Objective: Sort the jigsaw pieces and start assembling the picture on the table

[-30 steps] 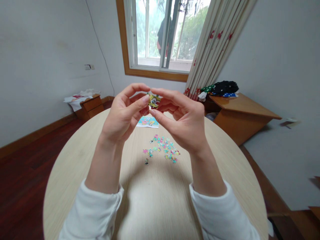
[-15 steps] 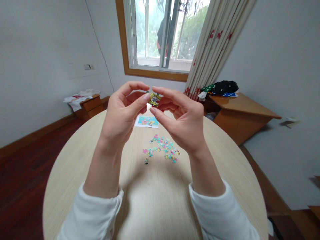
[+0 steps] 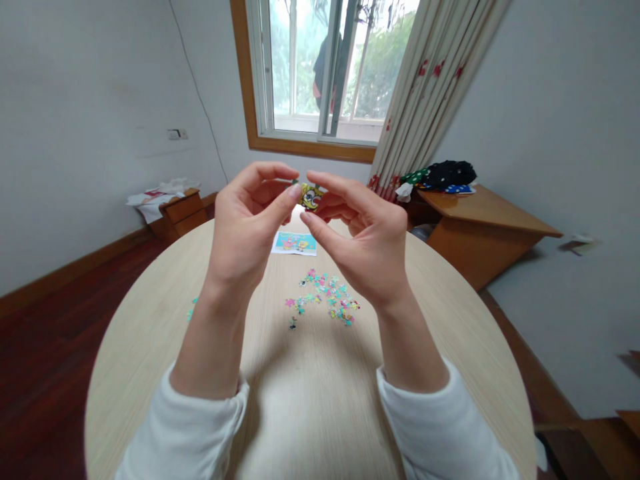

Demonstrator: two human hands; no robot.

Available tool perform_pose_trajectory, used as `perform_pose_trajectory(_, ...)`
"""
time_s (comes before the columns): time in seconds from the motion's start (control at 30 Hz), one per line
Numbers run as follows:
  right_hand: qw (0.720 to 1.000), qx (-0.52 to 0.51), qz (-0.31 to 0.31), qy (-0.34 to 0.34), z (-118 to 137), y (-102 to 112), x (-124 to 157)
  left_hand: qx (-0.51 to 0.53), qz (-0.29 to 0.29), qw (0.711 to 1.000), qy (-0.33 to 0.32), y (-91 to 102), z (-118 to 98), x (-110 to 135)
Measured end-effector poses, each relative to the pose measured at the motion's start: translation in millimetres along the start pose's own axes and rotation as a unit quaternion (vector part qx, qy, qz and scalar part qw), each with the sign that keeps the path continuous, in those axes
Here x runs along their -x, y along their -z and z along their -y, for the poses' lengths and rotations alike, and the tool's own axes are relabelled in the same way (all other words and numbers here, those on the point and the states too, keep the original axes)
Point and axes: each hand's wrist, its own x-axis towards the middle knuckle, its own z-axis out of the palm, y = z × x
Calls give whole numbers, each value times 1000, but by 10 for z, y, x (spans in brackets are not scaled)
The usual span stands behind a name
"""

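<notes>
My left hand (image 3: 247,227) and my right hand (image 3: 363,243) are raised above the round wooden table (image 3: 150,333), fingertips meeting. Between them they pinch a small yellow cluster of joined puzzle pieces (image 3: 310,197) with a cartoon face on it. Both hands are closed on it, thumbs below and forefingers above. Below the hands a scatter of loose puzzle pieces (image 3: 325,300), pink, teal and green, lies on the tabletop. A small printed picture card (image 3: 295,243) lies flat farther back on the table.
A couple of stray pieces (image 3: 191,310) lie at the table's left, beside my left wrist. A wooden desk (image 3: 480,220) with dark clothing stands at the right, a low cabinet (image 3: 183,210) at the left wall. A window and curtain are behind.
Both hands have risen slightly and shifted, still pinching the yellow cluster. The stray pieces at the left have come into view from behind my left forearm.
</notes>
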Motion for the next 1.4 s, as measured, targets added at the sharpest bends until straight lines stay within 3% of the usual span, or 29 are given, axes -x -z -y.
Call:
perform_pose_trajectory(0.2, 999, 21, -10, 23, -12, -7, 5, -7, -8, 1000, 12, -8, -22, 8)
perform_pose_trajectory(0.9, 999, 42, 2, 10, -37, -25, 4, -18, -24, 999, 17, -12, -11, 13)
perform_pose_trajectory(1.4, 999, 37, 5, -28, -9, -5, 8, -33, -29, 999, 23, -29, -35, 22)
